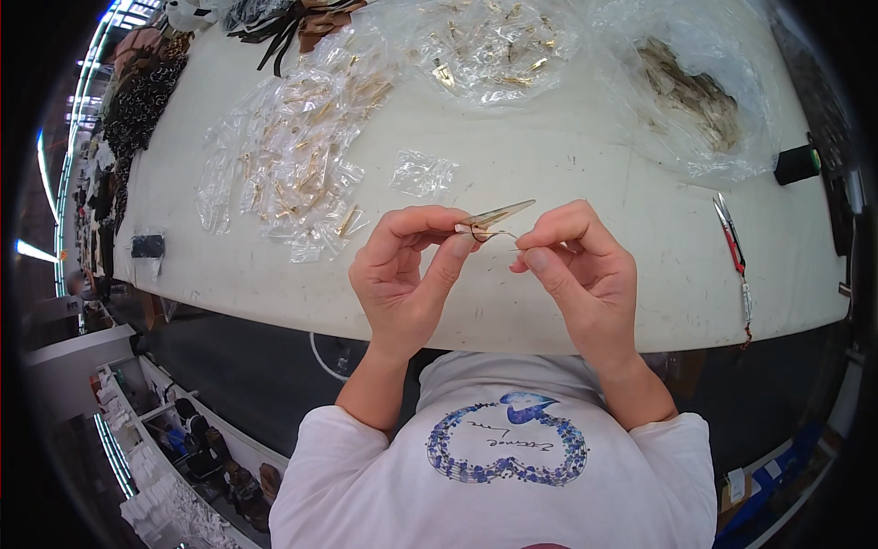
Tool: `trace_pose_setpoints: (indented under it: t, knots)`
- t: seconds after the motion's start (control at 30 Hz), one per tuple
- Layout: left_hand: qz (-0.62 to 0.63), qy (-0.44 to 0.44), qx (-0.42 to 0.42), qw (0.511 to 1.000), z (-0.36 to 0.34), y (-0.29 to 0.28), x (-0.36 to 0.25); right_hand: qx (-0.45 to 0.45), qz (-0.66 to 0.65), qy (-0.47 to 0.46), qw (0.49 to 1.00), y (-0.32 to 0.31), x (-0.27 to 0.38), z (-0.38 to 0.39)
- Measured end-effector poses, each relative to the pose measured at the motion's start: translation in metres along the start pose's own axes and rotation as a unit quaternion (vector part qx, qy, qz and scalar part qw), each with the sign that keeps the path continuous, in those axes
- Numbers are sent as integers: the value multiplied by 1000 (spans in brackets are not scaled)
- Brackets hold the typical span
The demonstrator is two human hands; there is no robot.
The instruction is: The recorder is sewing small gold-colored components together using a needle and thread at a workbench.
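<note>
My left hand pinches a slim, pointed hair clip, brownish and see-through with gold glints, between thumb and forefinger. Its tip points up and to the right. A thin dark strand loops under the clip by my left thumb. Close by on the right, my right hand is closed in a pinch on a fine, needle-like piece, too small to make out surely. Both hands are above the near part of the pale table.
Small clear bags with gold pieces lie left, and more fill a large bag at the back. Brown pieces sit in clear plastic at far right. Nearby are a black thread spool, red-handled scissors and a small bag.
</note>
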State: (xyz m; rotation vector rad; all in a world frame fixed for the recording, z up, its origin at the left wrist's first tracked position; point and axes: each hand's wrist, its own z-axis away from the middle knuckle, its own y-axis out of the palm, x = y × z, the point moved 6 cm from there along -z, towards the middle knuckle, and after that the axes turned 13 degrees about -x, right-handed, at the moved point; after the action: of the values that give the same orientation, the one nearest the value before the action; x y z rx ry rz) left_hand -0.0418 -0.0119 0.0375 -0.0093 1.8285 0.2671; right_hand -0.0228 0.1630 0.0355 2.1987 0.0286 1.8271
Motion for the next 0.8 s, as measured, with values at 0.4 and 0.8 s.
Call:
trace_pose_setpoints:
  t: [0.4, 0.8]
  knots:
    - [-38, 30, 6, 999, 3, 2, -1, 30, -113, 173, 978, 3, -12, 9]
    - [-77, 83, 38, 993, 7, 9, -1, 34, -111, 184, 976, 5, -15, 9]
